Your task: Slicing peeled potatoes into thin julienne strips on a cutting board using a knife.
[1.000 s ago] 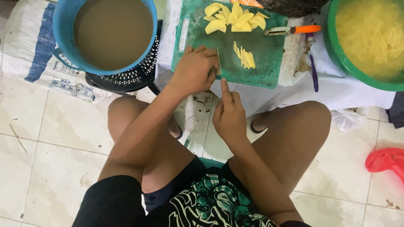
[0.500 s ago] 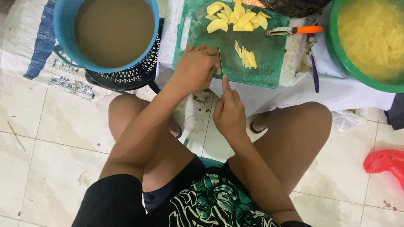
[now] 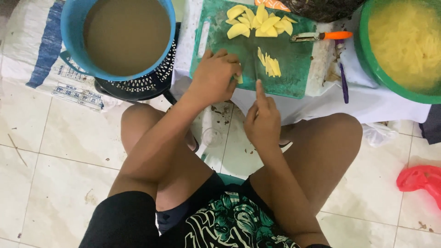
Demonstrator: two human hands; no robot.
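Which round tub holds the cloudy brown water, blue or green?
The blue tub at upper left, on the black perforated stool. The green tub at right holds pale yellow strips instead.

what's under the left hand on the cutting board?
A yellow potato piece pokes out beside the left hand on the green board. The rest, and any knife, is covered.

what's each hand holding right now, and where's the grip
The left hand pins a small yellow potato piece from above on the green cutting board. The right hand grips a knife handle, index finger along it; the blade barely shows.
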